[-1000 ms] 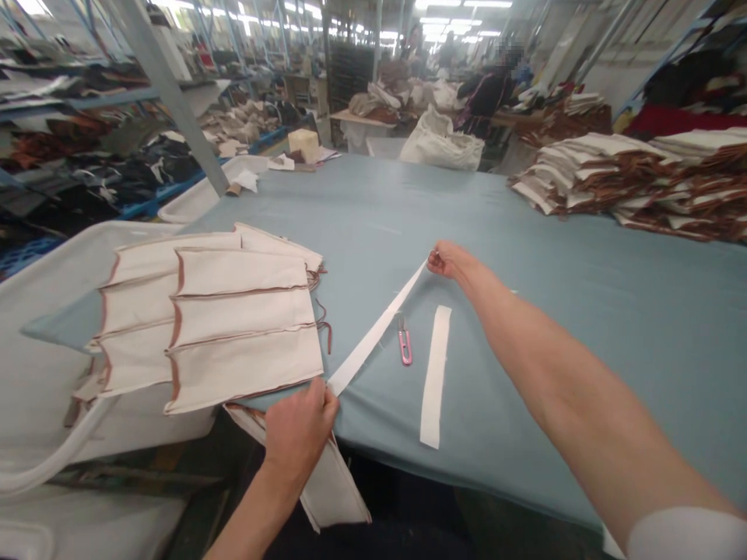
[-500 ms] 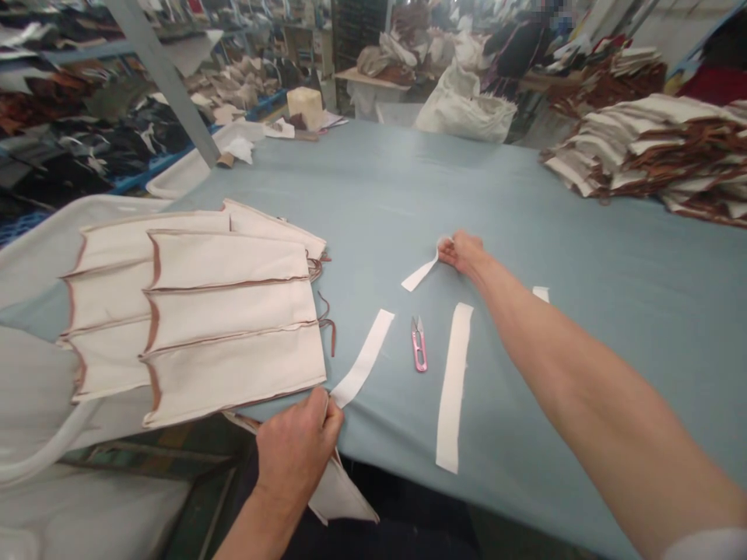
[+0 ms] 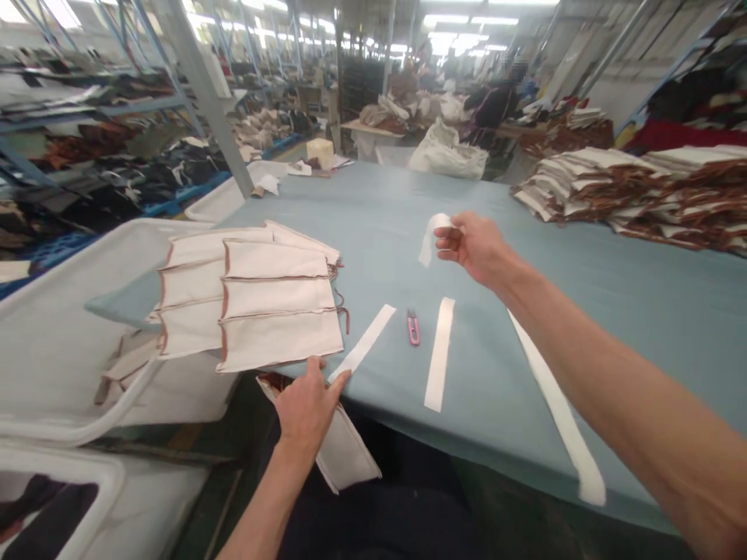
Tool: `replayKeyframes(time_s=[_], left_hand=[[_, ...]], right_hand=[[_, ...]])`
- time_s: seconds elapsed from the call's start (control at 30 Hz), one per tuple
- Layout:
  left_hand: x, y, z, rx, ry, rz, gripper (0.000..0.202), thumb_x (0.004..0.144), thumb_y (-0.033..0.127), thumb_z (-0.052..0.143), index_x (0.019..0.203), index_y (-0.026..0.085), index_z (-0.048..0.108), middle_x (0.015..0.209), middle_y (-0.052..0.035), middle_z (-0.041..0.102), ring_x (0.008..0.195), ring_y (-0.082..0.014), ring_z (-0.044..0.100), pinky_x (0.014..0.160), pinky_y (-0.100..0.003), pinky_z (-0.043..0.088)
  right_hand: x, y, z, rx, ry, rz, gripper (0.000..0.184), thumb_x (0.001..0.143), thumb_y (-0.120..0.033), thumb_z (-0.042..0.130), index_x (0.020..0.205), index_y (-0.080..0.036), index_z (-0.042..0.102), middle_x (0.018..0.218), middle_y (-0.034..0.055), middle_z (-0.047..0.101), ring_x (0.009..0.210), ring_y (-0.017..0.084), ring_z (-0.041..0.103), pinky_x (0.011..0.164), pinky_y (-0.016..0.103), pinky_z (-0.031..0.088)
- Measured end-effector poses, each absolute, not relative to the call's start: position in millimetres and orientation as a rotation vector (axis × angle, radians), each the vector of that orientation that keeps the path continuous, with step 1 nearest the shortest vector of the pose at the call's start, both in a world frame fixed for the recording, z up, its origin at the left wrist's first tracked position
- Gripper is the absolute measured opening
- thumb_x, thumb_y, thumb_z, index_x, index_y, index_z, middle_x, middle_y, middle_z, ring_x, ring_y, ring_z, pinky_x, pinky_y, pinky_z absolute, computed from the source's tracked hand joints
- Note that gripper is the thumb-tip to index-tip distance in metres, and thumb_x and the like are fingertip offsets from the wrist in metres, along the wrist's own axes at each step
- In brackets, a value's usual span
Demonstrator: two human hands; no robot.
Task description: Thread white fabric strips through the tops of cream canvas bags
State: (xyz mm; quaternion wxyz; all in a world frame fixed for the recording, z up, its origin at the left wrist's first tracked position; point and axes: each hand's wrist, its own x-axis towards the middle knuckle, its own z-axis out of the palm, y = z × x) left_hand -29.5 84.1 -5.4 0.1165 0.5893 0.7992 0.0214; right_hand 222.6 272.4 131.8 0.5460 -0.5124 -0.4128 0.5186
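My right hand holds a curled white fabric strip above the table, its end hanging down. At the table's front edge, my left hand has thumb and forefinger apart, the thumb at the near end of another white strip. Below that hand hangs a cream fabric piece with brown at its top. Pink thread snips lie between that strip and a second flat strip. A longer strip runs partly under my right forearm. Left of the strips lie cream, brown-edged fabric panels.
The blue-green covered table extends away from me. Stacked cream and brown pieces stand at the right, with a white sack beyond the far edge. White plastic bins and a grey post are at the left.
The view has tilted up and shifted. My left thumb and forefinger have spread from a closed grip. My right hand has raised its strip, and the long strip at the right shows more fully.
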Motion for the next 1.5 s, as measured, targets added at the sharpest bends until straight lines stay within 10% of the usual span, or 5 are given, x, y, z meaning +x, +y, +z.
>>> replayKeyframes(time_s=[0.2, 0.53, 0.77, 0.97, 1.5], left_hand=[[-43.8, 64.4, -13.2, 1.483, 2.356, 0.429, 0.062, 0.098, 0.064, 0.051, 0.138, 0.017, 0.050, 0.095, -0.0136, 0.080, 0.098, -0.0365, 0.076, 0.073, -0.035, 0.048], [-29.9, -33.8, -7.5, 1.446, 1.870, 0.649, 0.015, 0.095, 0.038, 0.063, 0.094, 0.024, 0.070, 0.071, 0.0017, 0.070, 0.073, -0.0198, 0.068, 0.066, -0.026, 0.037], [5.2, -41.9, -5.0, 0.923, 0.865, 0.991, 0.065, 0.073, 0.061, 0.082, 0.116, 0.013, 0.071, 0.058, 0.0103, 0.033, 0.053, -0.0078, 0.025, 0.053, -0.022, 0.022], [21.2, -37.7, 6.2, 0.528, 0.515, 1.162, 0.101, 0.059, 0.071, 0.089, 0.140, 0.017, 0.061, 0.085, -0.0031, 0.065, 0.068, -0.0130, 0.055, 0.067, -0.025, 0.046], [12.2, -60.5, 17.5, 0.976, 1.097, 1.064, 0.056, 0.094, 0.063, 0.057, 0.104, 0.013, 0.078, 0.076, -0.0046, 0.065, 0.069, -0.0165, 0.056, 0.065, -0.026, 0.045]], right_hand=[[195.9, 192.7, 151.8, -1.156, -1.177, 1.303, 0.019, 0.088, -0.021, 0.063, 0.071, -0.020, 0.054, 0.075, 0.0062, 0.075, 0.055, 0.013, 0.066, 0.049, 0.021, 0.054], [153.8, 97.4, 159.3, -1.082, -1.252, 1.347, 0.022, 0.077, -0.042, 0.068, 0.075, -0.022, 0.058, 0.092, 0.0085, 0.080, 0.065, 0.016, 0.071, 0.052, 0.023, 0.055], [142.3, 28.9, 143.8, -1.107, -1.196, 1.262, 0.024, 0.082, -0.049, 0.069, 0.074, -0.027, 0.063, 0.085, 0.0043, 0.077, 0.065, 0.019, 0.070, 0.056, 0.031, 0.056], [173.8, -47.2, 77.3, -1.323, -1.184, 1.255, 0.037, 0.087, -0.058, 0.062, 0.064, -0.029, 0.060, 0.062, 0.0040, 0.066, 0.060, 0.026, 0.064, 0.060, 0.043, 0.057], [200.5, -120.0, 2.6, -1.781, -1.245, 0.892, 0.043, 0.095, -0.058, 0.050, 0.063, -0.030, 0.059, 0.068, 0.0017, 0.063, 0.070, 0.028, 0.061, 0.071, 0.041, 0.051]])
